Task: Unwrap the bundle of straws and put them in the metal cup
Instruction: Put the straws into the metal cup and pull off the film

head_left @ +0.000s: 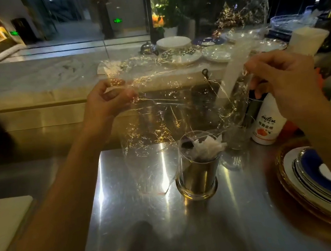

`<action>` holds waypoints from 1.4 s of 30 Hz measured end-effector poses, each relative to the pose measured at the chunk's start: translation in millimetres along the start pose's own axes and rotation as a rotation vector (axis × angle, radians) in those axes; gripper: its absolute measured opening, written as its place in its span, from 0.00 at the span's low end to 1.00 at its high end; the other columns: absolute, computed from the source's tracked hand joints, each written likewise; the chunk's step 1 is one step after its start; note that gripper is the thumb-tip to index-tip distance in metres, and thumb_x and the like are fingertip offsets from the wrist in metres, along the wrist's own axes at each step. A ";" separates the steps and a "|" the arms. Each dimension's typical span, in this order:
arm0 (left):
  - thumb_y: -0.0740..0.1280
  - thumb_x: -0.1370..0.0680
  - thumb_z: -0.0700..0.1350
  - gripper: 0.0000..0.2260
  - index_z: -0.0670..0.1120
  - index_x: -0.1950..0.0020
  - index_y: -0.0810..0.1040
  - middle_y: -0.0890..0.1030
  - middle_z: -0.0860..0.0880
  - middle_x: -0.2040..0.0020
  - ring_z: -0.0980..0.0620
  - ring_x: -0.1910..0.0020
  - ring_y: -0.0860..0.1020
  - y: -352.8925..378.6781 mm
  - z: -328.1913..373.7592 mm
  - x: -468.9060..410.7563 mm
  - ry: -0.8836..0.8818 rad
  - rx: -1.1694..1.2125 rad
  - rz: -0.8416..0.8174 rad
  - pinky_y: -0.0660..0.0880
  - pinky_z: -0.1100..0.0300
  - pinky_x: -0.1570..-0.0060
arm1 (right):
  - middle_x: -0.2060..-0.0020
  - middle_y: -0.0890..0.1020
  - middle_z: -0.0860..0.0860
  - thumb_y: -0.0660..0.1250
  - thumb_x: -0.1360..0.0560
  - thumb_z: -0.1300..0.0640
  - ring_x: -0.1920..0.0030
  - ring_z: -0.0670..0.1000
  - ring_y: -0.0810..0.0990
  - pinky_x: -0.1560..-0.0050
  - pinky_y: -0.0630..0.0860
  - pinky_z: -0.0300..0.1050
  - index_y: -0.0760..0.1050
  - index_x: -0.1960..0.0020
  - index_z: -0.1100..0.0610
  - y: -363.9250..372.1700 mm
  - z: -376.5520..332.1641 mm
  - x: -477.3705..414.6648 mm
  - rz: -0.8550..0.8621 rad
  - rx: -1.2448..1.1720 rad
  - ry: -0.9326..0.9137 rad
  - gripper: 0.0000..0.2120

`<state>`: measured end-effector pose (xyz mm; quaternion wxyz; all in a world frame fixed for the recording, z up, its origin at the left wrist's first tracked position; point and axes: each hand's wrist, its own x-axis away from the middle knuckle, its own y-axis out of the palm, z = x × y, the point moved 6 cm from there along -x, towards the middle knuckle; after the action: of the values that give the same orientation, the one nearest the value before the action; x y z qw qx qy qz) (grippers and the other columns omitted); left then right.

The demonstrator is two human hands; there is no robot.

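A clear crinkled plastic wrapper [156,126] is stretched between my two hands above the steel counter [152,222]. My left hand [107,103] pinches its left edge and my right hand [281,82] pinches its right edge. Its loose lower part hangs down to the counter beside the metal cup [199,177]. The cup stands upright, below and between my hands, with white paper-wrapped straws [205,146] sticking out of its top.
A white bottle with an orange label [267,124] stands right of the cup, a glass [235,137] between them. Stacked blue-and-white plates [314,179] sit at the right edge. More plates [180,56] line the marble ledge behind. A white board [3,226] lies at left.
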<state>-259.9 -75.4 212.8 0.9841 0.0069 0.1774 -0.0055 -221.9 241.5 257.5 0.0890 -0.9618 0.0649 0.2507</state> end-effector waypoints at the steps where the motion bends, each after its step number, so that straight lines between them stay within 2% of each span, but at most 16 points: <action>1: 0.70 0.32 0.40 0.09 0.47 0.55 0.74 0.84 0.54 0.65 0.55 0.62 0.82 0.1 -2.9 2.9 -0.003 0.007 -0.007 0.80 0.60 0.57 | 0.67 0.82 0.44 0.69 0.29 0.52 0.70 0.44 0.78 0.74 0.75 0.36 0.79 0.59 0.47 0.0 3.1 3.7 -0.044 -0.010 0.006 0.01; 4: 0.71 0.35 0.40 0.08 0.46 0.60 0.74 0.83 0.54 0.68 0.55 0.66 0.81 -3.2 -8.5 8.2 -0.008 0.044 0.033 0.79 0.62 0.62 | 0.65 0.83 0.45 0.69 0.35 0.45 0.69 0.44 0.78 0.74 0.75 0.36 0.79 0.55 0.45 -1.4 19.7 16.9 -0.151 -0.009 0.048 0.09; 6: 0.70 0.35 0.40 0.08 0.46 0.60 0.74 0.84 0.53 0.68 0.55 0.65 0.81 -4.2 -11.3 9.9 -0.028 0.083 0.047 0.80 0.62 0.62 | 0.65 0.83 0.47 0.69 0.35 0.44 0.70 0.46 0.78 0.74 0.75 0.36 0.80 0.55 0.45 -1.0 29.9 25.5 -0.188 0.039 0.064 0.10; 12: 0.71 0.36 0.41 0.11 0.47 0.55 0.75 0.85 0.51 0.63 0.52 0.60 0.83 5.4 -17.1 13.2 -0.093 0.104 -0.064 0.80 0.58 0.57 | 0.67 0.82 0.50 0.69 0.33 0.52 0.71 0.45 0.77 0.72 0.74 0.33 0.81 0.55 0.50 11.9 34.5 36.6 -0.254 0.090 0.046 0.07; 16: 0.71 0.37 0.39 0.09 0.46 0.59 0.75 0.85 0.51 0.66 0.53 0.66 0.83 7.3 -9.8 15.4 -0.056 0.083 -0.029 0.79 0.63 0.68 | 0.75 0.79 0.48 0.68 0.31 0.56 0.76 0.46 0.73 0.74 0.72 0.34 0.79 0.59 0.54 15.9 22.1 31.9 -0.159 0.096 0.012 0.03; 18: 0.72 0.37 0.41 0.09 0.47 0.61 0.75 0.85 0.51 0.67 0.53 0.68 0.82 1.4 1.4 13.2 -0.012 0.065 0.041 0.79 0.61 0.68 | 0.77 0.78 0.46 0.68 0.29 0.59 0.76 0.48 0.71 0.74 0.71 0.36 0.79 0.61 0.53 11.9 15.7 26.0 -0.087 0.080 0.008 0.04; 21: 0.73 0.35 0.43 0.07 0.49 0.61 0.76 0.85 0.51 0.65 0.52 0.67 0.82 -3.2 22.1 8.6 0.047 0.036 0.073 0.79 0.61 0.68 | 0.75 0.79 0.47 0.67 0.27 0.57 0.75 0.50 0.71 0.73 0.72 0.38 0.79 0.61 0.50 9.9 5.7 17.0 -0.045 0.077 -0.001 0.06; 24: 0.70 0.29 0.40 0.05 0.48 0.59 0.76 0.85 0.49 0.63 0.50 0.65 0.83 -2.8 35.9 3.0 0.077 0.027 0.063 0.80 0.59 0.68 | 0.69 0.79 0.53 0.68 0.28 0.55 0.74 0.50 0.72 0.72 0.72 0.40 0.80 0.61 0.49 10.5 -0.4 6.6 -0.030 0.041 -0.004 0.05; 29: 0.68 0.27 0.37 0.06 0.48 0.61 0.76 0.85 0.50 0.65 0.52 0.69 0.82 -1.9 32.8 -2.9 0.013 0.010 0.054 0.79 0.60 0.71 | 0.69 0.77 0.57 0.68 0.27 0.56 0.78 0.44 0.71 0.76 0.70 0.35 0.80 0.63 0.50 10.4 5.8 -6.2 0.005 -0.014 0.045 0.07; 32: 0.68 0.27 0.38 0.04 0.46 0.59 0.76 0.85 0.49 0.65 0.54 0.70 0.81 -4.7 22.0 -3.1 -0.052 -0.002 0.050 0.77 0.64 0.73 | 0.76 0.77 0.48 0.68 0.27 0.57 0.79 0.43 0.70 0.77 0.69 0.34 0.78 0.64 0.51 12.8 13.3 -5.5 0.011 -0.013 0.068 0.08; 34: 0.68 0.28 0.38 0.04 0.46 0.59 0.76 0.85 0.49 0.66 0.54 0.71 0.80 -7.1 15.2 -2.7 -0.086 -0.006 0.056 0.76 0.65 0.74 | 0.78 0.76 0.46 0.68 0.27 0.59 0.80 0.43 0.69 0.79 0.68 0.35 0.78 0.64 0.51 15.3 16.9 -3.2 0.017 -0.021 0.084 0.08; 39: 0.71 0.30 0.39 0.07 0.49 0.62 0.76 0.84 0.50 0.68 0.56 0.72 0.80 -17.1 13.7 -1.8 -0.084 0.018 0.113 0.73 0.67 0.77 | 0.75 0.80 0.48 0.67 0.27 0.59 0.80 0.44 0.68 0.80 0.67 0.36 0.78 0.63 0.52 20.7 6.3 -1.1 0.012 -0.025 0.065 0.07; 41: 0.71 0.30 0.39 0.07 0.50 0.62 0.77 0.84 0.49 0.67 0.55 0.71 0.80 -21.1 15.3 -2.2 -0.073 0.025 0.120 0.73 0.67 0.77 | 0.72 0.79 0.56 0.68 0.27 0.58 0.80 0.46 0.68 0.80 0.67 0.38 0.77 0.63 0.53 23.4 -2.0 -1.4 0.004 -0.010 0.030 0.06; 42: 0.71 0.30 0.39 0.06 0.50 0.61 0.77 0.85 0.49 0.67 0.54 0.70 0.80 -22.8 15.4 -2.4 -0.072 0.025 0.124 0.72 0.67 0.77 | 0.72 0.79 0.56 0.68 0.27 0.58 0.80 0.46 0.67 0.80 0.66 0.38 0.77 0.63 0.53 24.0 -4.6 -1.3 0.008 -0.018 0.020 0.07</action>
<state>-257.1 -98.4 227.8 0.9881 0.0300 0.1413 0.0529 -224.9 217.3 258.7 0.0786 -0.9647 0.0673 0.2421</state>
